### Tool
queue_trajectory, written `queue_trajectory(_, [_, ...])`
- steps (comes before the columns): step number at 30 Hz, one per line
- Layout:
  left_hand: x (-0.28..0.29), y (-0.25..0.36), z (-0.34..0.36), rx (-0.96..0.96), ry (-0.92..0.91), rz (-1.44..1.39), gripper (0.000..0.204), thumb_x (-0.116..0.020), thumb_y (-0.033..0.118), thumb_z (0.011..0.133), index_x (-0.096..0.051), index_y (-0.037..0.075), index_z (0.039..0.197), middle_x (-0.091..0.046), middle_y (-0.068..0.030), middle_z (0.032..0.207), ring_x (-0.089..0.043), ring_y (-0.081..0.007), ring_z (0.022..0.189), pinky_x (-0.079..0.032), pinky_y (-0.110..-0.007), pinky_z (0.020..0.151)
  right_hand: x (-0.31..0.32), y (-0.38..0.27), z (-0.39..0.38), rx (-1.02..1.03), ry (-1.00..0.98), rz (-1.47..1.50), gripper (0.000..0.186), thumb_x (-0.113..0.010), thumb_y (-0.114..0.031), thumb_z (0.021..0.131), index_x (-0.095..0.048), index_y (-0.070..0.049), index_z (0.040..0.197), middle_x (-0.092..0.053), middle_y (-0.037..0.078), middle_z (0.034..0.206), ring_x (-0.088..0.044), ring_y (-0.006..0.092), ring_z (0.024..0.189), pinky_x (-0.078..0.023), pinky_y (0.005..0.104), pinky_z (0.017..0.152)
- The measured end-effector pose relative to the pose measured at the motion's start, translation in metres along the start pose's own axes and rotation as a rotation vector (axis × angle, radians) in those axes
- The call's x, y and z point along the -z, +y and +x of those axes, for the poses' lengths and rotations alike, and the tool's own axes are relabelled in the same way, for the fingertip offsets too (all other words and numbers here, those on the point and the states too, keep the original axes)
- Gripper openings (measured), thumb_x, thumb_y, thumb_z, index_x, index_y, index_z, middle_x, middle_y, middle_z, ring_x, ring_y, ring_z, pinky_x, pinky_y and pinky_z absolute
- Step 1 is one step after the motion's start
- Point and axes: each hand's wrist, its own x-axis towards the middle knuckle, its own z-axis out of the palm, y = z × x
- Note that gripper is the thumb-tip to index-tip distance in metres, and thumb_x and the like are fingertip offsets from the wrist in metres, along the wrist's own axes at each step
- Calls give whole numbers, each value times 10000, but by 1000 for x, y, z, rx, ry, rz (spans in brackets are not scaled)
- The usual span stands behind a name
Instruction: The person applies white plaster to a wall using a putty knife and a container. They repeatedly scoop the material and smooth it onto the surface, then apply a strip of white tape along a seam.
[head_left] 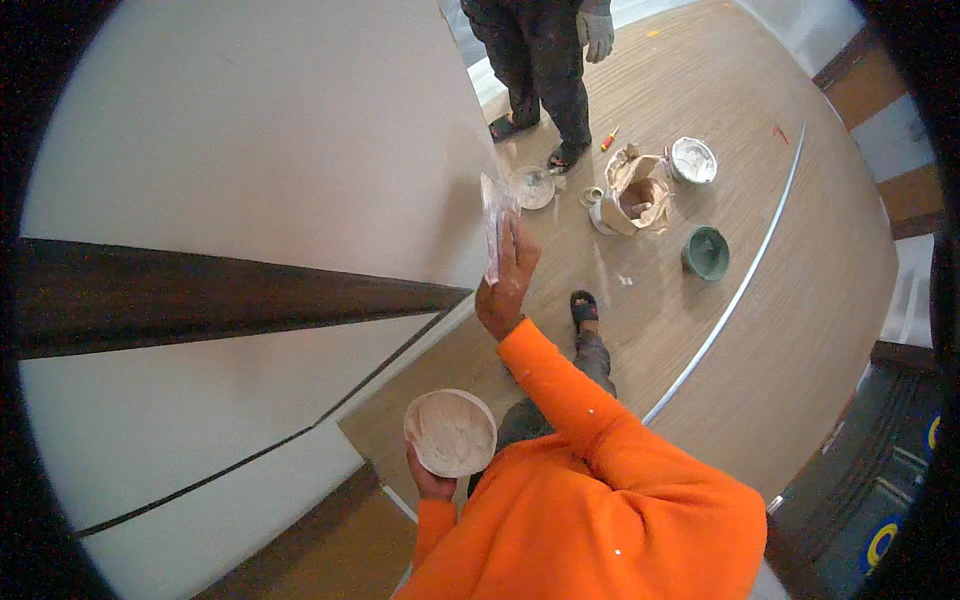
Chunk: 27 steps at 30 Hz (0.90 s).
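Note:
My right hand (508, 270), at the end of an orange sleeve, grips a flat, putty-smeared spreading tool (492, 220) held upright at the edge of the white wall (250, 140); whether it touches the wall I cannot tell. Lower down, my left hand (430, 470) holds a round tub of pale, creamy compound (450, 430) from its left side. A dark brown band (200, 300) runs along the wall, with a thin dark line below it.
Another person (540, 80) in dark trousers and sandals, one gloved hand showing, stands on the wood-look floor (760, 320). Nearby are a shallow bowl (532, 188), an open bag (630, 200), a white bucket (693, 161), a green bucket (706, 253), a small yellow-red tool and a long pale strip (740, 280).

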Motion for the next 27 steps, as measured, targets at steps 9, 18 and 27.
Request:
queue_trajectory(9, [-9,40,-13,-209,-50,202,708,-476,601,950,-404,149,1490,-464,-81,1484,-479,-323,1334,-445,-539,1073,-78,-47,-7,-1,64,-91,619,-537,-104,874,-418,9,1471,-404,255,1464,-387,447,1325,-293,542,1094])
queue_trajectory(18, [-10,64,-4,-86,-112,63,671,-419,584,983,-380,165,1506,-452,-88,1498,-463,-322,1350,-420,-542,1100,-16,-46,-22,-878,58,631,349,-489,-111,934,-542,8,1257,-639,95,1041,-634,194,905,-521,322,807])
queue_trajectory(27, [-16,80,11,-66,-221,95,689,-431,603,973,-381,172,1508,-442,-78,1507,-452,-313,1361,-411,-529,1109,-2,-130,92,-540,136,579,536,-593,-136,929,-427,18,1415,-571,195,1259,-567,315,1119,-436,409,993])
